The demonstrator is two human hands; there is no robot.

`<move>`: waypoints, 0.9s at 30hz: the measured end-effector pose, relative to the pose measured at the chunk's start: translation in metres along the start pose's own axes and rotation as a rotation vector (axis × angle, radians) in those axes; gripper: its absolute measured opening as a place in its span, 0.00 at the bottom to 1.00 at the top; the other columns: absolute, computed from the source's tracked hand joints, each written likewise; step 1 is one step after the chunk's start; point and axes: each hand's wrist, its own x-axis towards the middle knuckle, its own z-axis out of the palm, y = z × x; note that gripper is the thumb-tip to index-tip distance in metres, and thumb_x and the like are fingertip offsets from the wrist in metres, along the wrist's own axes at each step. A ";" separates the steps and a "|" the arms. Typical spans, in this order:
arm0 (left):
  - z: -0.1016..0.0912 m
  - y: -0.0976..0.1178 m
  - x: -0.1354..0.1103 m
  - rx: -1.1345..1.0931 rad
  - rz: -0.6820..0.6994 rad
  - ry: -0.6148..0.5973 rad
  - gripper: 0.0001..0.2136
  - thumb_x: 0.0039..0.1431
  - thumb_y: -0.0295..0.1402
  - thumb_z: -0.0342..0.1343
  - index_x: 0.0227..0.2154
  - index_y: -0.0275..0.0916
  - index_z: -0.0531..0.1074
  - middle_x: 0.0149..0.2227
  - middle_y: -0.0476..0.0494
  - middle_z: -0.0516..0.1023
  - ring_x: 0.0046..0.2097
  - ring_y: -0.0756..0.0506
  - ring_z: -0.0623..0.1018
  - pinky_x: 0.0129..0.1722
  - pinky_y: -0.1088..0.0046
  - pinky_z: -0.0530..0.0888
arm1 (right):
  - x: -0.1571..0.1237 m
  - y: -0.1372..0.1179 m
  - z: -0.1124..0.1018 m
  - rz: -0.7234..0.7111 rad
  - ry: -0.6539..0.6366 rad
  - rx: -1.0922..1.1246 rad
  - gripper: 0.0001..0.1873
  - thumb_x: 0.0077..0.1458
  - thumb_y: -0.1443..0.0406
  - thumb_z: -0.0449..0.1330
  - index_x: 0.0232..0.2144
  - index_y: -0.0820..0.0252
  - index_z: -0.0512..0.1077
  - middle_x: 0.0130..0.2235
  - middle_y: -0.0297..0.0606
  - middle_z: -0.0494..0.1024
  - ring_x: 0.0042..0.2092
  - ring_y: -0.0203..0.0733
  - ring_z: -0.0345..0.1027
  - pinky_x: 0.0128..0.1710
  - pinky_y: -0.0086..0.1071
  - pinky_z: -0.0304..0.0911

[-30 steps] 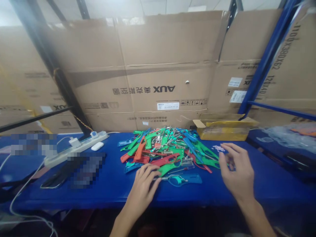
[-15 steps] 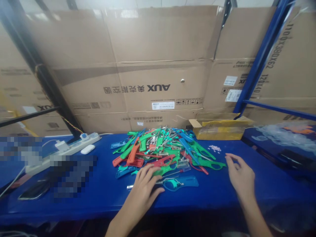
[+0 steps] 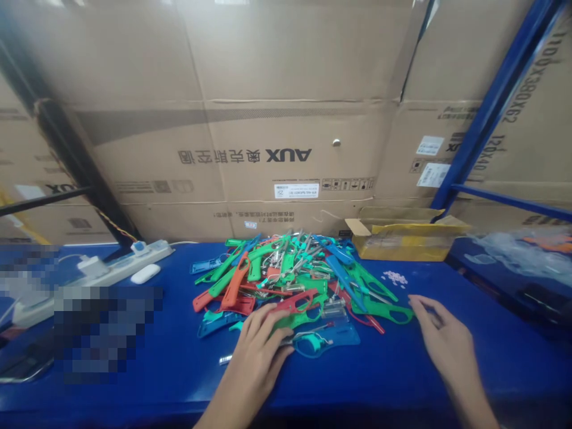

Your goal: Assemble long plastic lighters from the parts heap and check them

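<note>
My left hand point(image 3: 259, 351) is closed over the metal tube of a blue long-neck lighter point(image 3: 344, 339), thumb and fingertips meeting at the front of its body. The tube tip shows left of the hand; teal and white parts sit in the clear blue casing. Behind lies a heap of lighter parts point(image 3: 290, 262), with green, red and blue casings and metal tubes. My right hand point(image 3: 444, 333) is pinched closed just right of a green casing point(image 3: 388, 311); anything between its fingertips is hidden. Small pale pink pieces point(image 3: 395, 278) lie beyond it.
A cardboard box with yellow tape point(image 3: 404, 244) stands at the back right. On the left lie a white power strip point(image 3: 118, 271) and a white oval case point(image 3: 145, 273). Clear plastic bags point(image 3: 522, 253) lie far right. Cardboard point(image 3: 286, 77) walls the back, beside a blue post point(image 3: 496, 107).
The left thumb and fingers have drawn together on the blue lighter. The right hand stays pinched near the green casing. The camera view has tilted down slightly.
</note>
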 end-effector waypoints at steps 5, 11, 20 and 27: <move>0.000 0.000 -0.001 0.056 0.038 0.037 0.05 0.69 0.29 0.54 0.42 0.44 0.74 0.54 0.41 0.77 0.62 0.35 0.70 0.55 0.51 0.75 | 0.002 0.000 0.000 0.142 -0.057 0.079 0.32 0.39 0.40 0.61 0.36 0.57 0.81 0.43 0.45 0.85 0.45 0.57 0.77 0.37 0.37 0.69; 0.010 -0.003 -0.009 0.055 0.049 0.126 0.08 0.70 0.26 0.51 0.39 0.42 0.75 0.49 0.42 0.79 0.59 0.38 0.73 0.52 0.57 0.76 | 0.005 0.007 0.002 0.173 -0.149 0.062 0.35 0.37 0.38 0.63 0.39 0.54 0.81 0.45 0.42 0.85 0.50 0.59 0.77 0.40 0.38 0.69; 0.001 -0.011 -0.012 -0.055 -0.040 0.024 0.05 0.68 0.31 0.57 0.41 0.47 0.77 0.53 0.42 0.77 0.59 0.38 0.73 0.51 0.58 0.80 | 0.001 0.003 0.000 0.251 -0.052 0.169 0.34 0.36 0.40 0.66 0.38 0.57 0.81 0.45 0.43 0.85 0.50 0.58 0.77 0.41 0.35 0.72; 0.003 -0.014 -0.015 -0.034 -0.057 0.055 0.06 0.68 0.32 0.57 0.41 0.48 0.78 0.53 0.43 0.79 0.59 0.37 0.74 0.51 0.56 0.80 | 0.000 -0.002 -0.001 0.205 -0.037 0.118 0.31 0.36 0.41 0.66 0.34 0.57 0.82 0.43 0.44 0.86 0.49 0.59 0.77 0.36 0.34 0.73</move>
